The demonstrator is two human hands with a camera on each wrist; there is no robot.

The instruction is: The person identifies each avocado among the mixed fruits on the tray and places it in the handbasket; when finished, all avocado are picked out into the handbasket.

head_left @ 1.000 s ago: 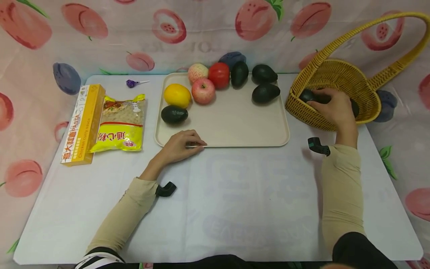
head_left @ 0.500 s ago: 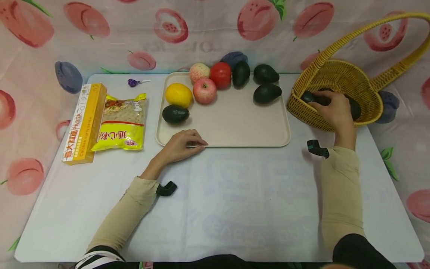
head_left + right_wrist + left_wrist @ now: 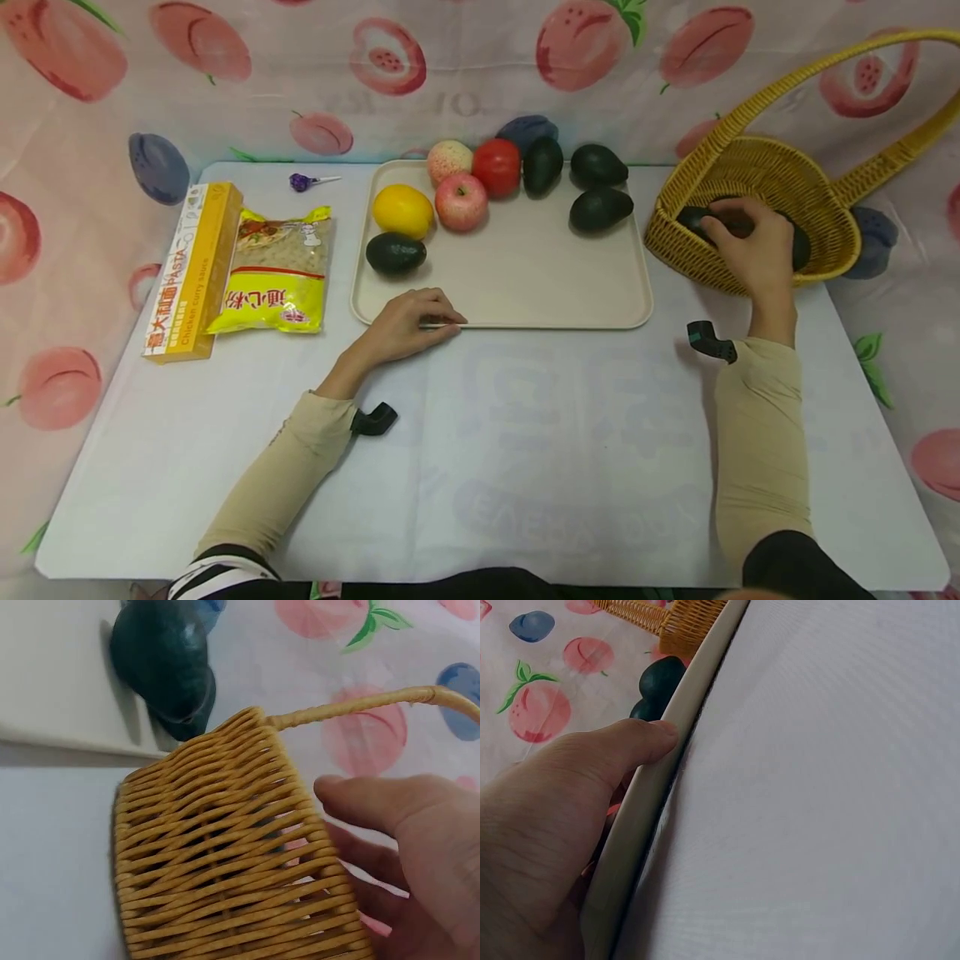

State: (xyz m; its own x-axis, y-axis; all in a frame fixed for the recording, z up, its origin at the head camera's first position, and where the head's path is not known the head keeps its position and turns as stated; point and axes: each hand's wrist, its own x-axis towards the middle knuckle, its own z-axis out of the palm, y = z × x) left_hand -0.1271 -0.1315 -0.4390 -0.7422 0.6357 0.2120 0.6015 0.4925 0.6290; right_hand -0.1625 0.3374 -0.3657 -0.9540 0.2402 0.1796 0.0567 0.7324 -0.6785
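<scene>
My left hand point(image 3: 408, 325) grips the near rim of the beige tray point(image 3: 540, 292). In the left wrist view its thumb point(image 3: 641, 742) lies on the rim, with the other fingers inside. Over at the right, my right hand point(image 3: 757, 250) reaches into the yellow wicker basket point(image 3: 675, 254), above dark avocados point(image 3: 692, 219) partly hidden by it. In the right wrist view the thumb point(image 3: 360, 802) and fingers stand apart, with nothing visible between them. More avocados point(image 3: 602, 210) lie on the tray, beside a lemon point(image 3: 403, 211), an apple point(image 3: 461, 202), a tomato point(image 3: 497, 167) and a speckled peach-like fruit point(image 3: 448, 160).
A yellow pasta box point(image 3: 191, 275) and a bag of macaroni point(image 3: 277, 275) lie left of the tray. Behind them is a purple lollipop point(image 3: 302, 182). The basket's tall handle point(image 3: 847, 62) arches above its opening. A fruit-printed cloth point(image 3: 315, 75) hangs behind the table.
The right hand has drawn slightly up and back over the avocados in the basket, its hold loosened. The left hand stays on the tray rim. The head view has shifted a little.
</scene>
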